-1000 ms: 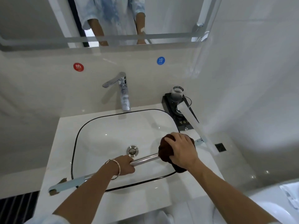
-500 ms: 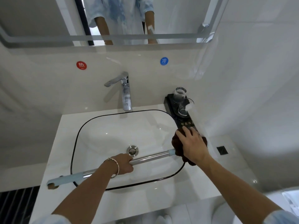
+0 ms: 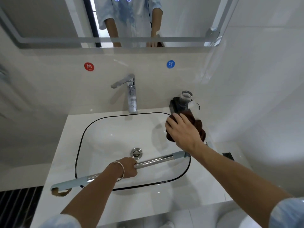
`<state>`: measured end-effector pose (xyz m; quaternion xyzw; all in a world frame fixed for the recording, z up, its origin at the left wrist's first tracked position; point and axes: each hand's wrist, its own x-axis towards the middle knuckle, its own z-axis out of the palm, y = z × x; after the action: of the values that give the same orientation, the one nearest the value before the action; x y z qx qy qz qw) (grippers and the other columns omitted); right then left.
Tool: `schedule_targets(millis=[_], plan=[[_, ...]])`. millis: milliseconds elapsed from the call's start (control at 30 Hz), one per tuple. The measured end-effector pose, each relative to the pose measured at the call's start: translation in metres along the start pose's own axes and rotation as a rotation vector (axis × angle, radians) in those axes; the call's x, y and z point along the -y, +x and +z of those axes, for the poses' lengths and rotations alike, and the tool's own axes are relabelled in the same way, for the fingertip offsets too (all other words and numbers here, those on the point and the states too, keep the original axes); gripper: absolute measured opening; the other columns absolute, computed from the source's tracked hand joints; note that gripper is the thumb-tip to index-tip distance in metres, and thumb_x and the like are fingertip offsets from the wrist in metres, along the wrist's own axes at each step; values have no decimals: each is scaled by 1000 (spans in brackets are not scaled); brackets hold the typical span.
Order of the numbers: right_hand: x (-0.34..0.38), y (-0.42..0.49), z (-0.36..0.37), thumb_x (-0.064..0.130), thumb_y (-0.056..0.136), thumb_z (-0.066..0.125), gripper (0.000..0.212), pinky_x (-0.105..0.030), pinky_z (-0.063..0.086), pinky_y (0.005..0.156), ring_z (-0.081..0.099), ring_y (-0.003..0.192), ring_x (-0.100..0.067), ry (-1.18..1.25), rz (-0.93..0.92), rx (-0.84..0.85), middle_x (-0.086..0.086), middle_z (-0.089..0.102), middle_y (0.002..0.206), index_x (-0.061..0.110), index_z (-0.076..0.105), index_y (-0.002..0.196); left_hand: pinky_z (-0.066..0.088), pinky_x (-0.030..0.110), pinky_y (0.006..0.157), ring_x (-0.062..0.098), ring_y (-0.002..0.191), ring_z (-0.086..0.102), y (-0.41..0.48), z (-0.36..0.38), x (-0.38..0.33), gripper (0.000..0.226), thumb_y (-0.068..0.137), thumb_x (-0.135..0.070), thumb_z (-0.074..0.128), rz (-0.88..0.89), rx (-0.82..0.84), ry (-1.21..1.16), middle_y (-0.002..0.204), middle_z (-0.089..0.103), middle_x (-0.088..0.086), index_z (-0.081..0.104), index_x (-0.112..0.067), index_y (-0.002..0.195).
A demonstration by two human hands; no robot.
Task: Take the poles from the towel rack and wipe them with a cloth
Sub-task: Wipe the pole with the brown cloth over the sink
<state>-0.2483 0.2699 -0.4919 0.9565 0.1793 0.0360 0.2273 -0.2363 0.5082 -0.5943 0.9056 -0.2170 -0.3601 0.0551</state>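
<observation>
A chrome pole with pale blue ends lies slanted across the glass basin. My left hand grips it near its middle. The pole's left blue end reaches past the counter's left edge. Its right blue end is just under my right forearm. My right hand holds a dark brown cloth bunched up, off the pole, above the basin's right back corner by the black tray.
A chrome tap stands behind the basin, its drain in the middle. A black tray with a glass cup sits at the back right. The white counter ends left at a dark ribbed floor; a mirror hangs above.
My right hand slid the cloth along the pole to its right end, then lifted off and moved back toward the black tray. The left hand kept its grip on the pole.
</observation>
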Motion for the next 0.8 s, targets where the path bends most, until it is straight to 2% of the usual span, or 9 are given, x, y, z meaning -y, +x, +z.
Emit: schedule_targets(millis=[67, 100, 200, 267, 367, 467, 533, 700, 800], plan=[[-2, 15, -24, 15, 79, 31, 52, -47, 29, 111, 42, 124, -36, -7, -1, -105, -12, 52, 129, 7, 54, 125, 37, 25, 67, 17, 78, 50, 0, -1, -1, 7, 83, -24, 47, -2, -9, 6, 68, 43, -11, 48, -22, 77], [-2, 21, -32, 15, 79, 31, 52, -47, 30, 110, 43, 124, -36, -11, -1, -154, -12, 53, 128, 6, 55, 124, 37, 25, 67, 17, 78, 50, -1, -1, -1, 8, 83, -24, 47, -5, -11, 5, 68, 43, -11, 47, -22, 75], [-4, 31, -40, 19, 80, 56, 45, -46, 31, 109, 43, 124, -35, -2, 10, -209, -11, 54, 127, 8, 56, 124, 38, 25, 68, 17, 78, 50, -2, -1, -2, 9, 82, -25, 47, -19, -9, 8, 68, 44, -11, 46, -24, 74], [-7, 23, -28, 19, 77, 63, 47, -46, 30, 109, 43, 124, -35, 15, 22, -169, -10, 54, 127, 9, 57, 122, 38, 25, 68, 17, 78, 51, -2, 0, -1, 10, 81, -26, 47, -31, -21, 5, 70, 45, -11, 46, -26, 72], [-9, -2, 12, 17, 72, 71, 47, -45, 33, 109, 47, 122, -33, 79, 60, -66, -9, 56, 124, 11, 60, 117, 39, 25, 69, 17, 80, 51, -3, -1, -3, 4, 82, -26, 47, -33, -29, 18, 79, 50, -7, 49, -25, 79], [-13, -33, 54, 19, 47, 87, 58, -46, 45, 98, 59, 108, -33, 147, 146, 11, -8, 65, 107, 12, 68, 102, 38, 25, 70, 17, 81, 51, -3, 2, -8, 4, 83, -26, 46, -24, -33, 16, 84, 51, -5, 50, -25, 81], [-19, -48, 75, 16, 33, 91, 67, -47, 49, 92, 64, 101, -34, 227, 208, 33, -9, 68, 101, 11, 70, 96, 38, 25, 70, 18, 81, 51, 0, 5, -12, 4, 82, -26, 46, -16, -29, 8, 81, 50, -7, 50, -26, 81], [-32, -65, 102, -1, 43, 85, 65, -53, 50, 88, 63, 101, -41, 418, 297, -46, -14, 69, 106, 6, 70, 106, 42, 27, 71, 18, 82, 53, 7, 6, -22, 7, 81, -27, 45, -4, -20, 34, 85, 53, -6, 52, -29, 83], [-32, -67, 111, -4, 49, 79, 63, -53, 48, 90, 62, 104, -40, 505, 314, -105, -13, 68, 110, 6, 68, 111, 40, 26, 70, 18, 80, 53, 9, 6, -23, 6, 82, -26, 46, -7, -33, 45, 76, 50, -9, 50, -28, 80]])
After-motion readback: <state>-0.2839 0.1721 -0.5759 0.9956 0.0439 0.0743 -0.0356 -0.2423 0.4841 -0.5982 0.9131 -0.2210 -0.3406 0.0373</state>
